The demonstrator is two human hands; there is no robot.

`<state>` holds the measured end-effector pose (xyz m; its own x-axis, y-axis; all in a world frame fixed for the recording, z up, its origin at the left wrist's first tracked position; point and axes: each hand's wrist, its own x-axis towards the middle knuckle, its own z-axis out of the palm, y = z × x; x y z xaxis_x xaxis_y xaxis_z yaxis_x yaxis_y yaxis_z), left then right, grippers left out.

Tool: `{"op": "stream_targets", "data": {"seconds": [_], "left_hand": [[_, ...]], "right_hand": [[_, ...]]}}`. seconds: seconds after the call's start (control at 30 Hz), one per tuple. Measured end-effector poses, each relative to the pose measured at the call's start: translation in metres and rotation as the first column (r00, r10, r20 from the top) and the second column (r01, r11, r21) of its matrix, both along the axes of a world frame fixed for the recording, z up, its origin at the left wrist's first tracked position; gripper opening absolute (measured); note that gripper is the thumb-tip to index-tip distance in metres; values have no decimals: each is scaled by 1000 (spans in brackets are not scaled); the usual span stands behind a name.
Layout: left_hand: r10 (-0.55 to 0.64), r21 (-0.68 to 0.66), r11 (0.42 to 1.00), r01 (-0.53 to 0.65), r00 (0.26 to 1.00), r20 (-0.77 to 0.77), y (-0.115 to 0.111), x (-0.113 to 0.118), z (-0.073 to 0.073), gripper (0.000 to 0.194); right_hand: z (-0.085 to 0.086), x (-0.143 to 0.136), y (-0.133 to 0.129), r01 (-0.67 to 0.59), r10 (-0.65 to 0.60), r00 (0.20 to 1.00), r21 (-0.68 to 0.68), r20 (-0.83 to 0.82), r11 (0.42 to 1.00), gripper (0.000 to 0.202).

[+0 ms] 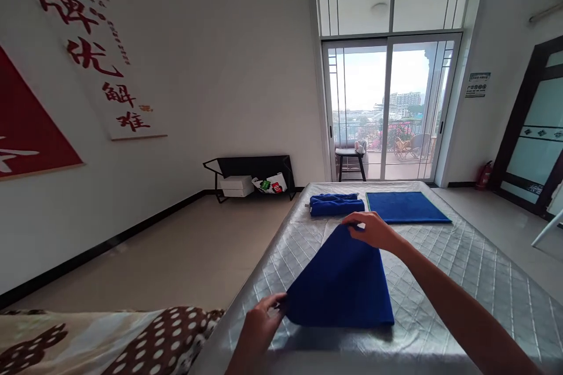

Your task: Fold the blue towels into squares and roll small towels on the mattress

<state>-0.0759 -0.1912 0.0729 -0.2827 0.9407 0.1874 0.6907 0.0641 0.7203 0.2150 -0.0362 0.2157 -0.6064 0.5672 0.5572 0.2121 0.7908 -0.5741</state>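
Observation:
A blue cloth (341, 281), which looks like a towel, is held up above a silver quilted mattress (466, 269). My left hand (263, 319) pinches its near left corner. At its far upper corner, my right hand (367, 228) has the edge between thumb and fingers. The cloth slants between both hands, and its lower right corner hangs close to the mattress. Beyond it lie some rolled blue cloths (336, 206). Another blue cloth (407, 207), flat and with a green edge on its left, rests to their right.
A patterned blanket (145, 343) lies at the lower left. A black rack (255, 167) holding a white box (236, 186) stands by the wall. Sliding glass doors (387, 111) are beyond the mattress, with a dark stool (350, 155) behind the glass. A fire extinguisher (484, 176) stands at right.

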Motion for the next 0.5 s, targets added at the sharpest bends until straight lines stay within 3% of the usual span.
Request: {"op": "stream_targets", "data": {"seconds": [0.13,0.23,0.33,0.43,0.5], "left_hand": [[-15,159,987,9,999,32,-3,8,56,47],[-12,278,961,12,1000,0,-4,16,104,49],[-16,361,932,22,1000,-20,-6,27,149,49],[-21,445,895,6,999,28,-5,38,181,45],[-37,484,875,-13,995,94,-4,44,194,42]], "right_hand": [[20,42,-17,64,-89,974,-126,-207,990,18],[36,73,-29,102,-189,917,-251,-352,963,31],[49,100,-46,153,-274,855,-292,-440,944,40],[59,122,-66,177,-302,819,-286,-488,942,41],[62,134,-79,189,-318,793,-286,-520,939,41]]}}
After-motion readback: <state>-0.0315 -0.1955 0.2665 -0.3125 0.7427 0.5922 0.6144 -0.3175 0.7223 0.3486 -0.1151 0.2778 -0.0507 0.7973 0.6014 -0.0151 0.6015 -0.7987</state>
